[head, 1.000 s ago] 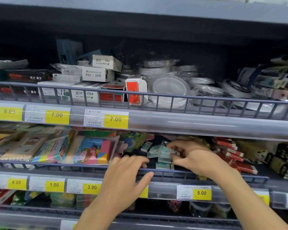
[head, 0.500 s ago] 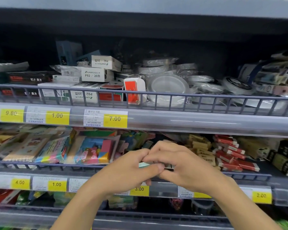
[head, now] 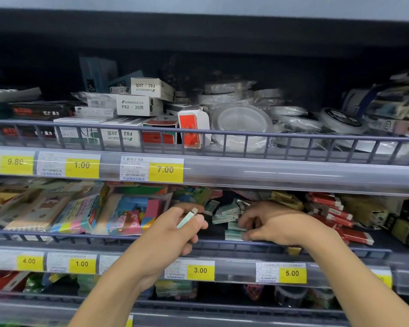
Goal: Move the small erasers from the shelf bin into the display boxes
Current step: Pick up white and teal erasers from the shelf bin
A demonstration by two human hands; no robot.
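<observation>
Store shelving fills the view; on the middle shelf (head: 293, 250) a loose pile of small erasers (head: 227, 214) lies near its front rail. Since a moment ago the hands have parted: the left hand (head: 172, 232) now pinches one eraser (head: 187, 218), while the right hand (head: 269, 224) is back gathering, fingers curled on the pile.

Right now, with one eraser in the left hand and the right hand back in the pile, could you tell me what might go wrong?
1. The left hand holds the eraser only at its lower end; that light grip could let it slip behind the shelf rail.
2. The right hand is among the loose erasers and may knock some toward the red packs.
3. No display box is visible, so collected erasers may be misplaced.
</observation>
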